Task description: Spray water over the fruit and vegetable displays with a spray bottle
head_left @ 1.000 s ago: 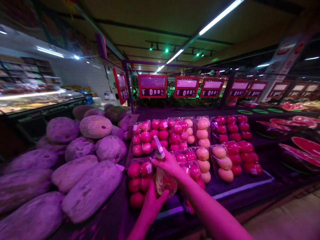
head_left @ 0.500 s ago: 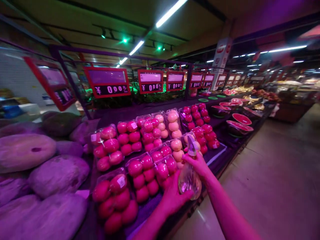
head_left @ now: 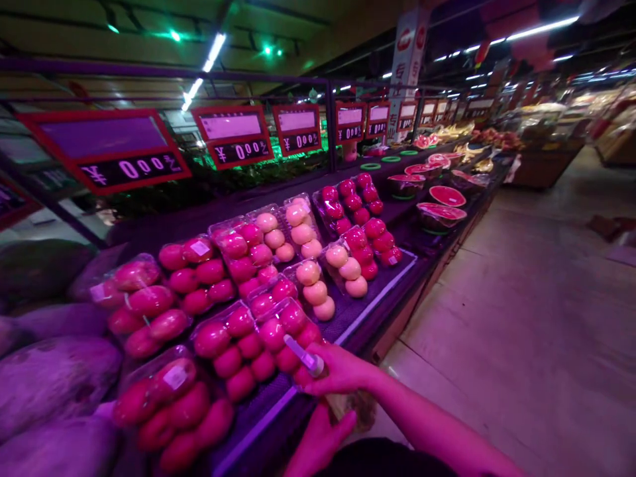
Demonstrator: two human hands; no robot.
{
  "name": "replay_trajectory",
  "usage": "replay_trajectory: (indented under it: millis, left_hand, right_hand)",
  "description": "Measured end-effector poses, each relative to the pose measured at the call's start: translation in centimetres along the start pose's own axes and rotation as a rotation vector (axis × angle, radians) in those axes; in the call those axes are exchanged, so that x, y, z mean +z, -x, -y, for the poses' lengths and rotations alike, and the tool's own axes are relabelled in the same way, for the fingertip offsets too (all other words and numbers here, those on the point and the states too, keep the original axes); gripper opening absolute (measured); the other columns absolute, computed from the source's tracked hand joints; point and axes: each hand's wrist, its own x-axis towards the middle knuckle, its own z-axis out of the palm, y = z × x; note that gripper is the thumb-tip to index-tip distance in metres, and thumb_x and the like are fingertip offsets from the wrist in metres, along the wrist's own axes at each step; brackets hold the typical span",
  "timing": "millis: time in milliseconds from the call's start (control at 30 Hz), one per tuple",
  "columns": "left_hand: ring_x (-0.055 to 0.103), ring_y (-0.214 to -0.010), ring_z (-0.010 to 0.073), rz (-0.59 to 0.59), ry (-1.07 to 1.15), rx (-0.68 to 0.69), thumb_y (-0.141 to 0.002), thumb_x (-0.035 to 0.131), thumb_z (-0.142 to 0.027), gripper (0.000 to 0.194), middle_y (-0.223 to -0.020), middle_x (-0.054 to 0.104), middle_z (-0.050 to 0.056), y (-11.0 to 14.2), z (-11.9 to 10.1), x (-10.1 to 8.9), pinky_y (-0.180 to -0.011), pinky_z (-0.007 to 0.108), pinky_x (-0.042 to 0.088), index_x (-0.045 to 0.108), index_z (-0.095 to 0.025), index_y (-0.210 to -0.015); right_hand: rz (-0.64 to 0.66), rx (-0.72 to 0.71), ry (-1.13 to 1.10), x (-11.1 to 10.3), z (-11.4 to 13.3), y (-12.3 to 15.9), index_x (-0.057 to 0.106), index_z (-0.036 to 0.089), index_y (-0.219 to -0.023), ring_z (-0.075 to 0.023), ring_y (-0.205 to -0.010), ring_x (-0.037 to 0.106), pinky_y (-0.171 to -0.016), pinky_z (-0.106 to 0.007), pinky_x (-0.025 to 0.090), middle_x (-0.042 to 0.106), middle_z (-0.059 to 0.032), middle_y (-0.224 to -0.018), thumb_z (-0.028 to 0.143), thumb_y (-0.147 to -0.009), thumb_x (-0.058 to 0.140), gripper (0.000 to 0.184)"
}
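Note:
A clear spray bottle (head_left: pixel 362 407) with a pale trigger head (head_left: pixel 309 361) is tilted low in front of me, its nozzle pointing up and left. My right hand (head_left: pixel 340 371) is closed round the neck just below the trigger head. Lower down, my left hand (head_left: pixel 322 434) grips the bottle's body, thumb along the near side; some of its fingers are hidden. Just beyond the nozzle lies a wrapped pack of red round fruit (head_left: pixel 283 331). Paler fruit packs (head_left: pixel 314 291) stand behind it on the sloped dark display shelf (head_left: pixel 355 315).
Several more red fruit packs (head_left: pixel 181 397) fill the left of the shelf, beside large pale melons (head_left: pixel 54 377). Red-framed price signs (head_left: pixel 119 149) hang along a rail at the back. Halved watermelons (head_left: pixel 442 212) sit farther right. The shelf edge (head_left: pixel 412 311) borders the tiled floor (head_left: pixel 497 331).
The view has swung right. Both hands and the spray bottle are lower and closer to me, and the bottle has gone from nearly upright to tilted, its head pointing left.

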Motion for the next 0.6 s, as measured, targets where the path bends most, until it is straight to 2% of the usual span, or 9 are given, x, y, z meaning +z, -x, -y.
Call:
replay_trajectory:
  millis: [67,167,300,433,533,600]
  left_hand:
    - [0.044,-0.149,0.0436,0.024,-0.016,-0.008,-0.083,0.062,-0.072,0.088,-0.156,0.053,0.021,-1.4,0.1,2.3,-0.127,0.054,0.032,0.051,-0.012,-0.147]
    - [0.041,-0.151,0.0439,0.057,0.026,0.048,-0.079,0.06,-0.082,0.099,-0.159,0.049,0.022,-3.8,-0.4,6.2,-0.127,0.054,0.031,0.048,-0.014,-0.149]
    - [0.03,-0.157,0.0424,0.043,0.08,0.066,-0.077,0.064,-0.082,0.106,-0.165,0.039,0.023,-7.8,-2.2,11.3,-0.131,0.056,0.021,0.039,-0.013,-0.154]
    - [0.042,-0.15,0.0404,0.1,0.073,0.082,-0.079,0.07,-0.07,0.1,-0.16,0.046,0.024,-12.2,-5.8,15.9,-0.128,0.055,0.027,0.037,-0.011,-0.154]
    - [0.055,-0.139,0.0392,0.151,-0.03,0.076,-0.081,0.072,-0.054,0.084,-0.148,0.06,0.022,-15.2,-9.4,19.2,-0.123,0.054,0.036,0.045,-0.01,-0.147]
    - [0.06,-0.132,0.0382,0.2,-0.064,0.081,-0.081,0.072,-0.05,0.077,-0.144,0.064,0.018,-16.7,-11.7,21.2,-0.118,0.053,0.042,0.05,-0.013,-0.145]
  right_hand:
    - [0.027,0.002,-0.026,-1.5,-1.7,1.4,0.065,0.023,-0.102,-0.0211,-0.088,0.062,-0.081,-0.03,0.048,0.069,0.0035,-0.097,0.039,-0.074,0.081,0.036]
    - [-0.007,0.076,-0.017,-4.5,-4.4,3.9,0.064,0.023,-0.104,-0.0215,-0.087,0.063,-0.078,-0.03,0.046,0.07,0.0035,-0.096,0.039,-0.071,0.082,0.041]
    - [-0.194,0.165,-0.005,-9.4,-7.5,7.7,0.062,0.022,-0.099,-0.0205,-0.085,0.063,-0.077,-0.03,0.047,0.069,0.0029,-0.092,0.038,-0.073,0.078,0.035]
    - [-0.462,0.26,-0.072,-15.1,-10.1,11.6,0.059,0.023,-0.094,-0.0187,-0.076,0.065,-0.072,-0.03,0.05,0.07,0.0023,-0.086,0.04,-0.074,0.073,0.03]
    - [-0.642,0.323,-0.188,-19.5,-12.0,14.9,0.059,0.023,-0.094,-0.019,-0.068,0.066,-0.067,-0.034,0.055,0.071,-0.0001,-0.087,0.051,-0.071,0.076,0.039]
    - [-0.727,0.336,-0.265,-22.1,-13.0,17.0,0.06,0.022,-0.096,-0.0204,-0.066,0.068,-0.066,-0.038,0.058,0.072,-0.0027,-0.089,0.057,-0.069,0.079,0.048]
